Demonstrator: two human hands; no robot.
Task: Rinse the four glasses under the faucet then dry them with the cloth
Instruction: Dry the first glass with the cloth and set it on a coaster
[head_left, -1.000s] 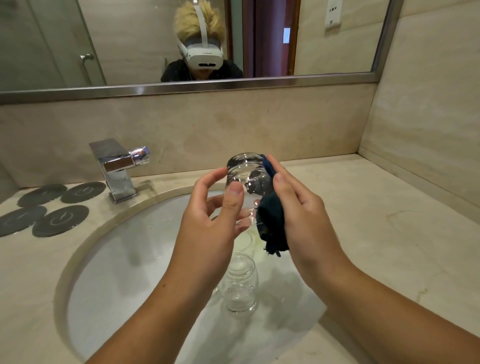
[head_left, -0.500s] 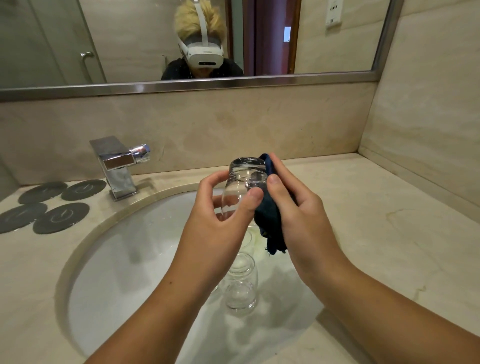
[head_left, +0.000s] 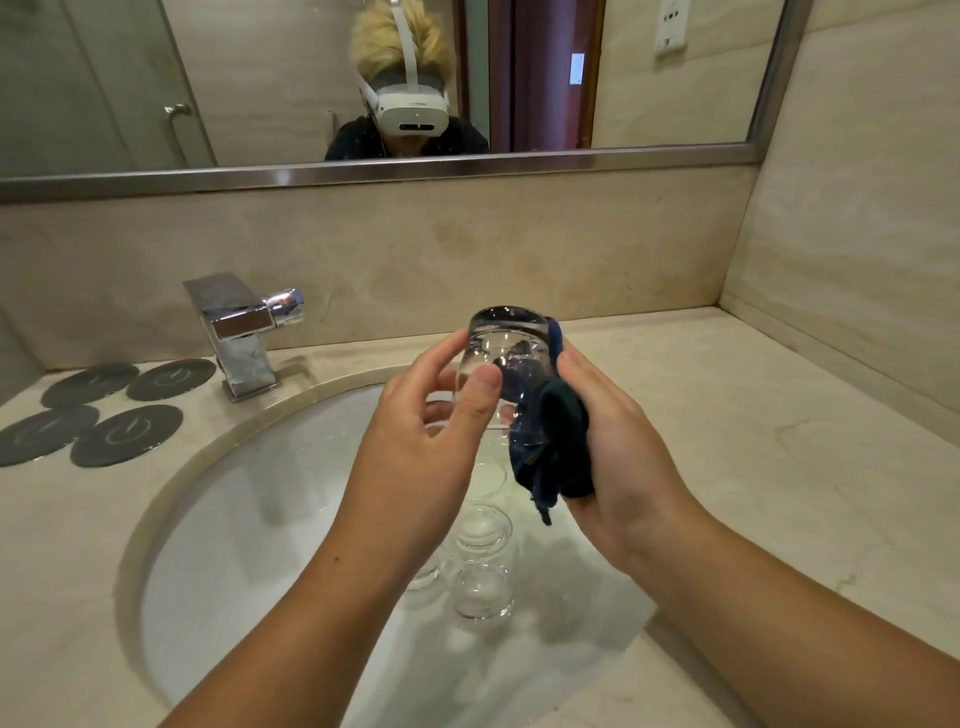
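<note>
In the middle of the frame, above the basin, the left hand (head_left: 431, 415) holds a clear drinking glass (head_left: 506, 353). Its thumb lies across the near wall and its fingers curl round the far side, so the glass is pinched between them. The glass is tipped with its thick base toward the top of the frame and its mouth pointing down.

The right hand (head_left: 618, 457) is curled round a dark blue cloth (head_left: 556, 447) and presses it against the right side of the glass. A loose end of the cloth hangs below the palm. Dark fabric shows through the glass wall, but I cannot tell whether it is inside the glass or behind it.

Lower in the frame, under the hands, more clear glasses (head_left: 480, 561) sit close together in the white oval sink (head_left: 234, 519). They overlap, and the left forearm hides part of them, so their number is unclear.

A square chrome faucet (head_left: 236, 332) stands at the sink's rim in the left half of the frame, with no water running. Four round dark coasters (head_left: 104, 410) lie on the beige marble desk (head_left: 779, 467) at the far left. A mirror (head_left: 649, 78) runs across the top of the frame.
</note>
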